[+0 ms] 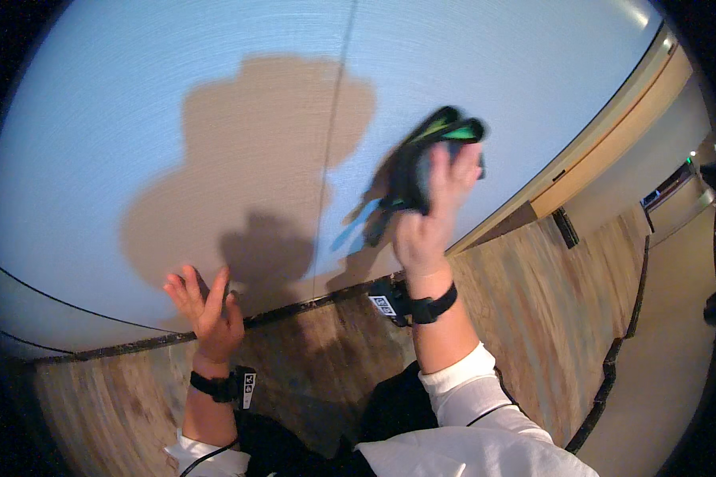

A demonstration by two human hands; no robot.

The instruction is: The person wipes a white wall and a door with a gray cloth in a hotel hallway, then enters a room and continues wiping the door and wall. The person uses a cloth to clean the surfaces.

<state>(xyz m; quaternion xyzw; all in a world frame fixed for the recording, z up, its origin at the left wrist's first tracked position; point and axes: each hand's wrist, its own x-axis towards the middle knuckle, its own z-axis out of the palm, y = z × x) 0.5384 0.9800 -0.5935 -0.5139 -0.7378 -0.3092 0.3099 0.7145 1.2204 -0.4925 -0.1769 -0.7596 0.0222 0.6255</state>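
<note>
My right hand (435, 220) presses a folded dark cloth (411, 173) with green edging against a pale wall panel (501, 71). The cloth and the fingers on it are blurred. Some of its folds stick out beyond the fingertips as loops. Lower and to the left, my left hand (212, 313) is held up near the bottom of the wall with its fingers apart and nothing visible in it. Whether its fingertips touch the wall, I cannot tell. Each wrist wears a black strap with a small device.
A vertical seam (327, 179) divides the wall. Dark skirting (286, 311) runs along its foot, above a wood-patterned floor (513, 310). At the right are a light wooden frame (608, 131) and a corridor with another wall (662, 369). My shadow falls across the panel.
</note>
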